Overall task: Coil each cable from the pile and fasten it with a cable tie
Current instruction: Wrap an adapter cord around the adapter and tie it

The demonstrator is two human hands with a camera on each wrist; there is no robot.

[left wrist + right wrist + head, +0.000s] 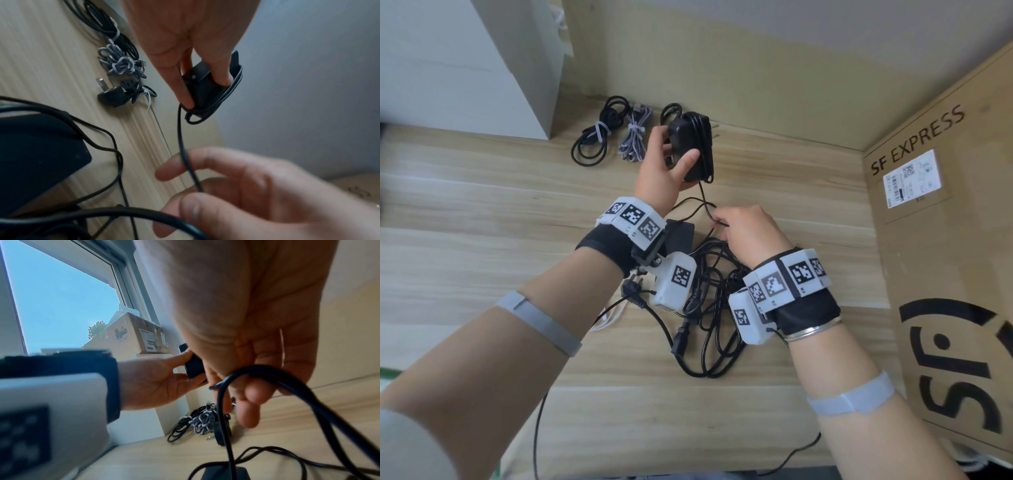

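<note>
My left hand (pixel 671 161) grips a black power adapter (pixel 693 147) lifted above the desk, thumb on its front face, with its thin black cord wound several turns around the body (pixel 230 91). The loose cord (pixel 186 155) runs down from it to my right hand (pixel 743 229), whose fingers pinch it just above the tangled pile of black cables (pixel 709 308). In the right wrist view the cord (pixel 224 402) loops over my curled right fingers (pixel 248 404).
Tied coils lie at the back of the desk: a black cable (pixel 594 137), a grey braided cable (pixel 633 137) and a plug cable (pixel 123 94). A black power brick (pixel 41 154) sits in the pile. A large SF Express carton (pixel 941 240) stands right; a white cabinet (pixel 465 68) stands left.
</note>
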